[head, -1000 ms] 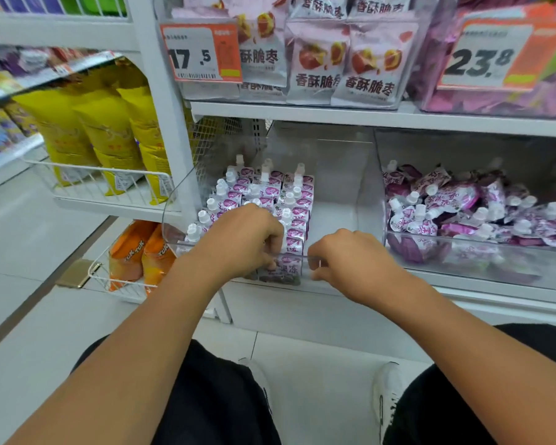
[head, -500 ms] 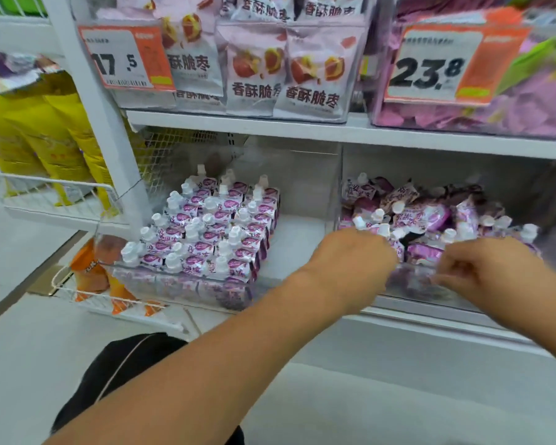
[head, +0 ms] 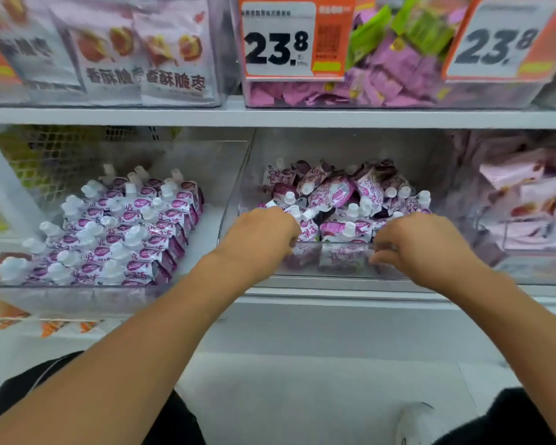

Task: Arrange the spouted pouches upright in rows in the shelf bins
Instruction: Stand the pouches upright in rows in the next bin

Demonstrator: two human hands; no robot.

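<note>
Two clear shelf bins sit side by side on the lower shelf. The left bin holds purple-and-white spouted pouches standing upright in neat rows, white caps up. In the right bin the same kind of pouches lie jumbled, tilted every way. My left hand curls its fingers over the left part of the right bin's front rim. At the right part of that rim, my right hand grips with curled fingers. Neither hand holds a pouch that I can see.
The shelf above carries clear bins of snack bags and pink candy with orange price tags. Another bin of pale snack bags stands to the right. My knees and one white shoe are on the floor below.
Both hands left the left bin's front and moved right to the jumbled bin's front rim. My view swung right and closer with them.
</note>
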